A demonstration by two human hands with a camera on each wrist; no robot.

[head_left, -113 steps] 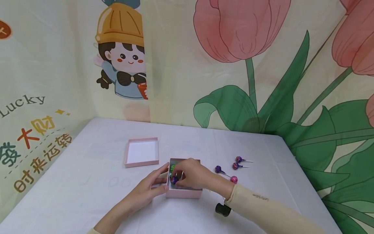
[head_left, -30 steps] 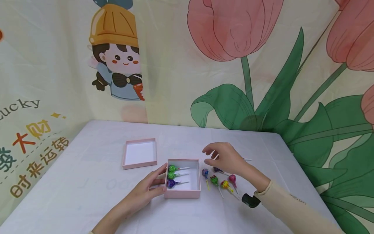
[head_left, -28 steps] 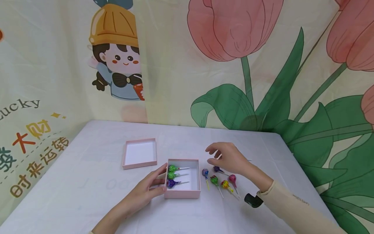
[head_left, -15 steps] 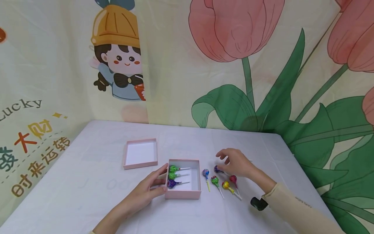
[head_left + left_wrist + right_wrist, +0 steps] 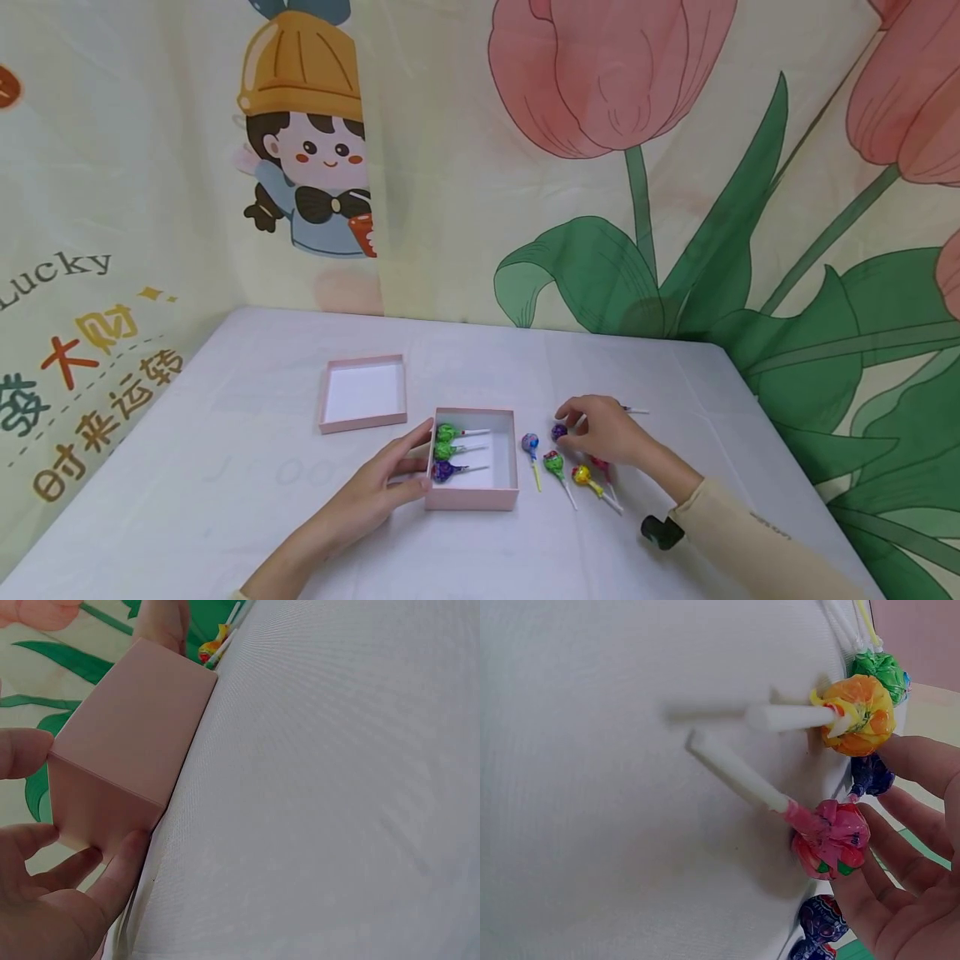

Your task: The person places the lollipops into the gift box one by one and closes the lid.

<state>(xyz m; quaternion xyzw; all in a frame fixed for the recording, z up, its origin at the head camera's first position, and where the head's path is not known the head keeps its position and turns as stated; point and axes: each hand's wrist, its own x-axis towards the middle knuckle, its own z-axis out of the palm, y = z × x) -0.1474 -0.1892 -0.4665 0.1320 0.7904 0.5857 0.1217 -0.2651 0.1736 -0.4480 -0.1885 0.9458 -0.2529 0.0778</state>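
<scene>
In the head view, my left hand (image 5: 384, 472) steadies a pink box (image 5: 471, 499), fingertips against its left side and corner. Inside lie two green lollipops (image 5: 445, 450) and a purple lollipop (image 5: 444, 471), heads to the left. My right hand (image 5: 606, 429) is over the loose candy, thumb and fingers on either side of a dark purple lollipop (image 5: 558, 432) on the table. The right wrist view has that lollipop (image 5: 871, 774) between thumb and fingers, a firm pinch not evident. Close by are a pink lollipop (image 5: 832, 840) and a yellow lollipop (image 5: 859, 716).
A shallow pink lid (image 5: 363, 392) lies behind and left of the box. Between box and right hand are a blue lollipop (image 5: 530, 443) and a green lollipop (image 5: 553, 463). Another stick (image 5: 637, 410) shows behind the right hand. A printed cloth backdrop (image 5: 442, 167) hangs behind the table.
My right hand has left the box, where a purple lollipop now lies, and has moved right and down to the dark purple lollipop on the table. My left hand stays at the box.
</scene>
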